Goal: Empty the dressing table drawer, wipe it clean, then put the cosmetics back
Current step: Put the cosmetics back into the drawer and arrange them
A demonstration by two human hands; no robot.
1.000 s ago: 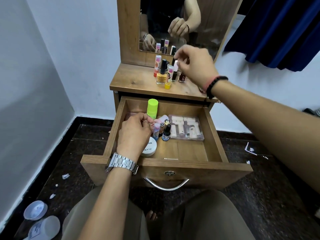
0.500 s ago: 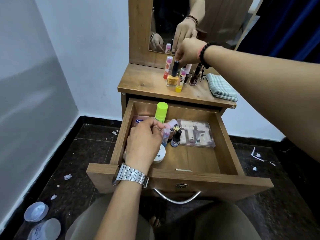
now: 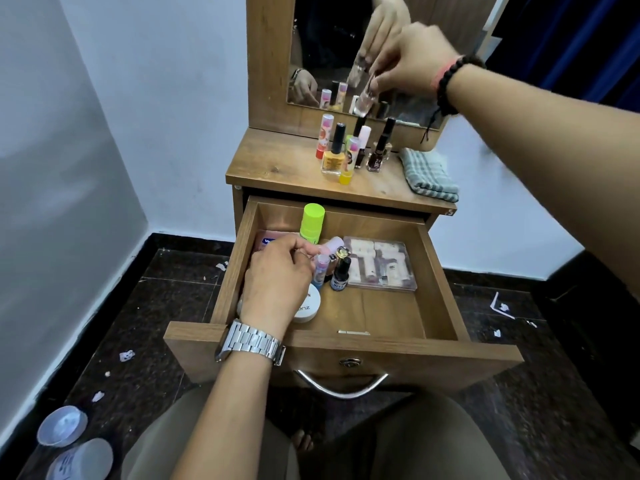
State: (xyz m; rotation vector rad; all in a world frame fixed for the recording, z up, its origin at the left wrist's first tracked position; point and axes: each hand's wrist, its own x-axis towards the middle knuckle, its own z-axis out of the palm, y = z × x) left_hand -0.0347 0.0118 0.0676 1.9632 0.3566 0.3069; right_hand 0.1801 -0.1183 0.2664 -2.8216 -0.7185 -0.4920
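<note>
Drawer (image 3: pixel 346 306): pulled out in the middle of the frame, below the dressing table top (image 3: pixel 284 164).
In the drawer: a lime green tube (image 3: pixel 312 223) standing at the back, a clear flat makeup case (image 3: pixel 381 268) toward the right, a small dark bottle (image 3: pixel 341 274) and a gold-capped bottle (image 3: pixel 342 252) beside it, a white round jar (image 3: pixel 308 306) at the front left, partly under the wrist.
Left hand (image 3: pixel 277 275): reaches into the left part of the drawer, fingers curled around a small pink-capped tube (image 3: pixel 320 268).
Right hand (image 3: pixel 412 60): raised at the upper centre of the frame in front of the mirror (image 3: pixel 329 46), fingertips pinching the cap of a clear glass bottle (image 3: pixel 365 100) that hangs above the table top.
Table top: a cluster of nail polish bottles and lip balm sticks, among them a yellow polish bottle (image 3: pixel 333 155), with a folded checked cloth (image 3: pixel 429 174) to their right.
Floor: two white lids (image 3: pixel 69 441) at the lower left of the frame.
</note>
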